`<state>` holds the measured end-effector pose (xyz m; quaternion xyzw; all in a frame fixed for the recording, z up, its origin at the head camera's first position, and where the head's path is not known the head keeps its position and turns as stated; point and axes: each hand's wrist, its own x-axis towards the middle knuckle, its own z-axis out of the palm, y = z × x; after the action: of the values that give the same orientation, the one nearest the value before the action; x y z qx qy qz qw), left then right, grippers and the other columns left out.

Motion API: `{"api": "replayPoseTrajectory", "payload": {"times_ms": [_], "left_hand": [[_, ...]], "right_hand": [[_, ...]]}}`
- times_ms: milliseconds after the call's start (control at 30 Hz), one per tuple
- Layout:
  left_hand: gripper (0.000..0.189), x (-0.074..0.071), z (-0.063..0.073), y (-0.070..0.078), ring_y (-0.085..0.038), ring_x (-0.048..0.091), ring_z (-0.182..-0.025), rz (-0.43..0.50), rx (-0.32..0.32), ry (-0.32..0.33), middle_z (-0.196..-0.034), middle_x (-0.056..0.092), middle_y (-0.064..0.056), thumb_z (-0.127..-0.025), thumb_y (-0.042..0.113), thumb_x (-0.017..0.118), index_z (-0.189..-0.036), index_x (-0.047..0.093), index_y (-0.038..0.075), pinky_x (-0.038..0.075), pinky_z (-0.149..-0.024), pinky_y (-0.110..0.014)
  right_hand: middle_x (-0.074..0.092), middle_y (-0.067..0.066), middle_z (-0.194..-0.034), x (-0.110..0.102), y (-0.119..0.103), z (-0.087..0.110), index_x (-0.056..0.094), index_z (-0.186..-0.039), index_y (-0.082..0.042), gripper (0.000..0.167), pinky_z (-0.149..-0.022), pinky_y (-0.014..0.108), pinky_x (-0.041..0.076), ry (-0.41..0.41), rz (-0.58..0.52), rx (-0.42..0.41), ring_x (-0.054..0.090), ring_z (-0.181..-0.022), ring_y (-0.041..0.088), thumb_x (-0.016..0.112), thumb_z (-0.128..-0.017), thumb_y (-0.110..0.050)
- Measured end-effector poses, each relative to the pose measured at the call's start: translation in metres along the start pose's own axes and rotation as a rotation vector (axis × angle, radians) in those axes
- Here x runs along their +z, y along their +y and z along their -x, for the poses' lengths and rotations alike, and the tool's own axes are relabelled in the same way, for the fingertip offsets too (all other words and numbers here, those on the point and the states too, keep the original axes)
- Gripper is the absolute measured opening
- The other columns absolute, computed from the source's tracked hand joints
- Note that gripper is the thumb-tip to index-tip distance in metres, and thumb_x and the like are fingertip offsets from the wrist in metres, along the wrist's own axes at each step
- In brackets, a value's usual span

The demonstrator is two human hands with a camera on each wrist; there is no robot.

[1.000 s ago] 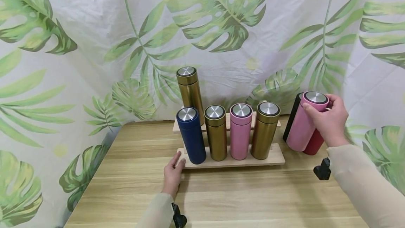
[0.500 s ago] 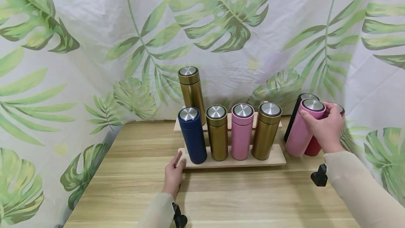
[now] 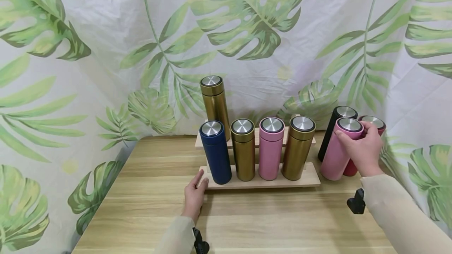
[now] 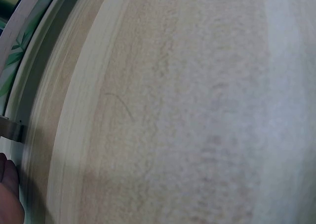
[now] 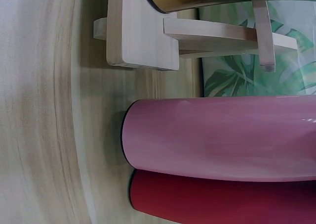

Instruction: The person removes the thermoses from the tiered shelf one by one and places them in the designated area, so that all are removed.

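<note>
In the head view my right hand (image 3: 365,150) grips a pink thermos bottle (image 3: 337,152) near its silver-topped lid, thumb on the near side and fingers behind. The bottle leans slightly in this view, its base close over the table. A black bottle (image 3: 330,134) stands behind it and a red bottle (image 3: 374,122) to its right, partly covered by the hand. The right wrist view shows the pink bottle's lower body beside the red bottle (image 5: 197,197). My left hand (image 3: 194,197) rests at the left end of the wooden rack's lower shelf (image 3: 261,183), fingers fairly straight, next to a blue bottle (image 3: 216,154).
On the lower shelf, two gold bottles (image 3: 243,156) and another pink bottle (image 3: 271,152) stand in line with the blue one. A taller-standing gold bottle (image 3: 215,105) is on the upper shelf's left end. The wood-grain table (image 3: 268,222) meets a leaf-print cloth (image 3: 247,81) behind.
My right hand has brought the pink bottle forward and down, slightly left, uncovering the black and red bottles' lids. My left hand keeps its place at the rack.
</note>
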<state>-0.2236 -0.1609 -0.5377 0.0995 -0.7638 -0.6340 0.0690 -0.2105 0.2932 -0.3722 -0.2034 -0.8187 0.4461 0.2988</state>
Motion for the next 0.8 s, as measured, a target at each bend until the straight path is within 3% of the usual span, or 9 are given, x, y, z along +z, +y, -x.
{"api": "replayPoseTrajectory", "payload": {"times_ms": [633, 800], "left_hand": [[0.045, 0.001, 0.000, -0.002, -0.022, 0.033, -0.134, 0.001, 0.007, 0.008, -0.137, 0.049, -0.002, -0.089, 0.022, 0.062, -0.132, 0.053, 0.010, 0.032, -0.108, -0.038], [0.045, 0.001, 0.000, -0.001, -0.022, 0.034, -0.134, 0.004, 0.014, 0.009, -0.137, 0.050, -0.004, -0.089, 0.021, 0.062, -0.132, 0.052, 0.009, 0.031, -0.109, -0.038]], "right_hand": [[0.054, 0.019, -0.125, 0.004, 0.010, 0.004, 0.043, -0.131, -0.002, 0.072, -0.093, 0.038, 0.040, -0.012, 0.004, 0.029, 0.050, -0.112, 0.028, 0.076, -0.073, -0.030], [0.055, 0.019, -0.124, 0.006, 0.011, 0.005, 0.044, -0.131, -0.002, 0.073, -0.091, 0.035, 0.040, -0.020, 0.006, 0.021, 0.050, -0.112, 0.027, 0.077, -0.072, -0.031]]}}
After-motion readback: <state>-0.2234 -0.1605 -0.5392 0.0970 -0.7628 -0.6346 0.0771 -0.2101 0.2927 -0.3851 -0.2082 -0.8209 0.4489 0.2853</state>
